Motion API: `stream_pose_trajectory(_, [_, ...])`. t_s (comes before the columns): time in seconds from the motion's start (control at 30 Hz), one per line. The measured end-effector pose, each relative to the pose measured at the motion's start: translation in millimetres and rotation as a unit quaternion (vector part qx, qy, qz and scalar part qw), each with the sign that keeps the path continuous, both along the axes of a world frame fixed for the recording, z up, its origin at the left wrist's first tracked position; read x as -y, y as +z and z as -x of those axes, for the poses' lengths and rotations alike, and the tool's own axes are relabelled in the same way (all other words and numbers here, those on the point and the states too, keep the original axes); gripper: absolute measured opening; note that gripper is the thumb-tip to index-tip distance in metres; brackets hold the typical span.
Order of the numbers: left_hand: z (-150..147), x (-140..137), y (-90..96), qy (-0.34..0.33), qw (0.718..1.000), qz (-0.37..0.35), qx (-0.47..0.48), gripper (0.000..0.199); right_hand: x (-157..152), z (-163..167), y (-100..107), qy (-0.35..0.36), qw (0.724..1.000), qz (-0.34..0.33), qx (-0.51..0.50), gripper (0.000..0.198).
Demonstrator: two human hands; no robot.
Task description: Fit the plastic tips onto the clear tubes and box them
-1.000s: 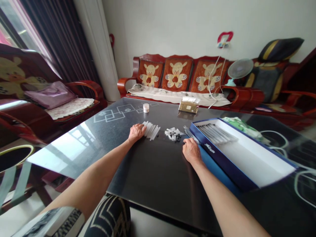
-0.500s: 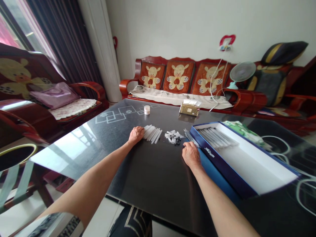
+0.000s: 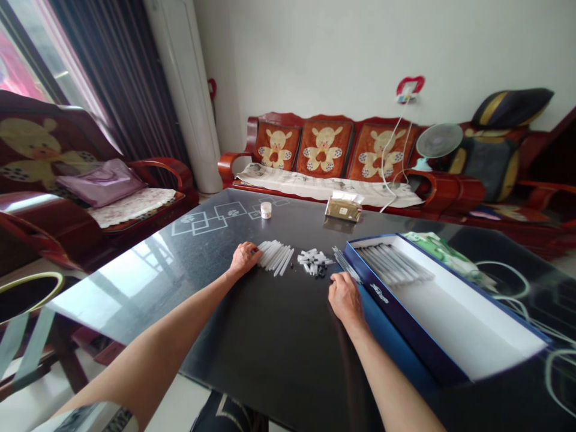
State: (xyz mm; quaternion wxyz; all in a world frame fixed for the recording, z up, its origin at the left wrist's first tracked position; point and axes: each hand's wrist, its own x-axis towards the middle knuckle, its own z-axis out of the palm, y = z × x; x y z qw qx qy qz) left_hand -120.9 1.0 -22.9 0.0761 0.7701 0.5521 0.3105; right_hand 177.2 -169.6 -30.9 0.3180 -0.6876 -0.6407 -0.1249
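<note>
My left hand [image 3: 245,258] rests palm down on the dark table, fingers loosely bent and slightly apart. Its fingertips are at the left edge of a row of white translucent pen barrels [image 3: 276,257]. To the right of that row lies a small heap of white and black pen parts [image 3: 314,260]. My right hand [image 3: 346,297] lies loosely bent on the table beside the blue box, its fingertips partly hidden. Just beyond it is a bundle of thin clear sticks like pen refills [image 3: 345,263]. Neither hand visibly holds anything.
An open blue box [image 3: 405,312] with a white inside holds a row of clear, dark-tipped pens [image 3: 396,264]. Behind it lie a green-white bag [image 3: 443,252] and white cables [image 3: 517,303]. Farther back stand a small white jar [image 3: 266,210] and a tissue pack [image 3: 344,207].
The head camera has tilted up slightly, so everything sits a little lower in view. Both hands stay in place beside the same parts.
</note>
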Motion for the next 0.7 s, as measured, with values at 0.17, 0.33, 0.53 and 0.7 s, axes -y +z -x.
stream_pose_trajectory(0.17, [4.7, 0.9, 4.1, 0.020, 0.997, 0.017, 0.073, 0.025, 0.6, -0.5, -0.4, 0.001, 1.000, -0.003, -0.001, 0.020])
stream_pose_trajectory(0.33, [11.3, 1.8, 5.9, 0.048, 0.982, 0.036, 0.177, 0.033, 1.5, 0.3, 1.1, 0.002, 1.000, -0.001, -0.009, 0.020])
stream_pose_trajectory(0.53, [13.3, 2.6, 3.9, 0.038, 0.953, 0.058, 0.294, 0.037, 2.6, 0.6, 1.7, 0.002, 1.000, 0.011, -0.017, 0.021])
stream_pose_trajectory(0.7, [14.9, 0.7, 0.1, 0.037, 0.917, 0.072, 0.390, 0.038, 3.3, 1.1, 2.2, 0.002, 1.000, 0.016, -0.027, 0.021])
